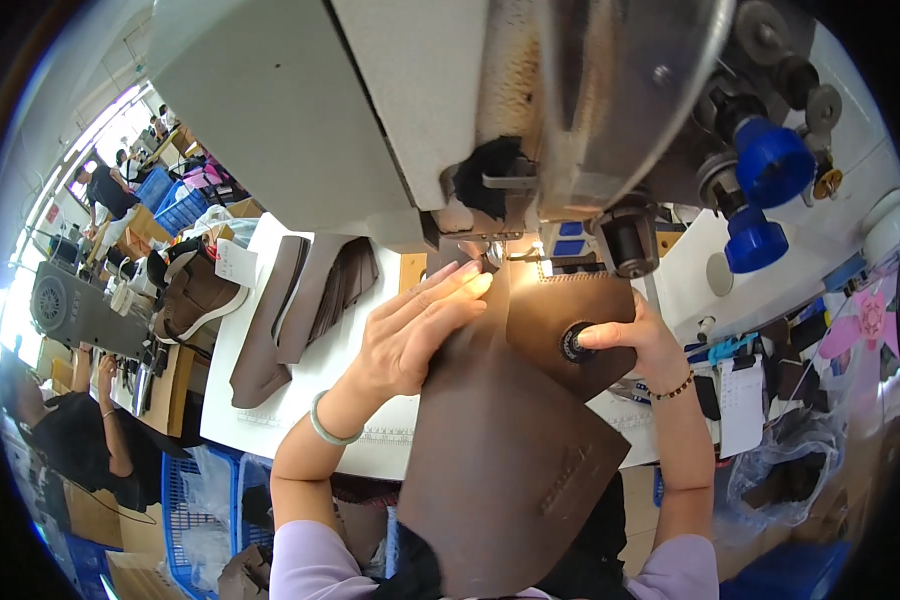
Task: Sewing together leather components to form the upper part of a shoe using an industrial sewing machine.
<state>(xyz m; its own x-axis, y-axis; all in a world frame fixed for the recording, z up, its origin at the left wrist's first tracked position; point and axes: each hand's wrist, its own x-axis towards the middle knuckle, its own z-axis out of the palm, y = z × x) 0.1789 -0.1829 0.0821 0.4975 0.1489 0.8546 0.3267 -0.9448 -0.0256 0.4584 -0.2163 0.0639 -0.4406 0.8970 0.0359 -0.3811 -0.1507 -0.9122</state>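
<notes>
A large brown leather piece hangs from under the sewing machine's head over the table's near edge, down toward my body. My left hand lies on its upper left part, fingers stretched out toward the needle area. On the right, a smaller brown leather panel with a row of stitching along its far edge overlaps the large piece. My right hand grips this panel by its right edge, thumb on a round black patch, the other fingers hidden beneath.
Cut brown leather strips lie on the white table at left. Beyond them stands a brown shoe. Blue knobs jut from the machine at upper right. A blue basket stands at lower left; another person sits at far left.
</notes>
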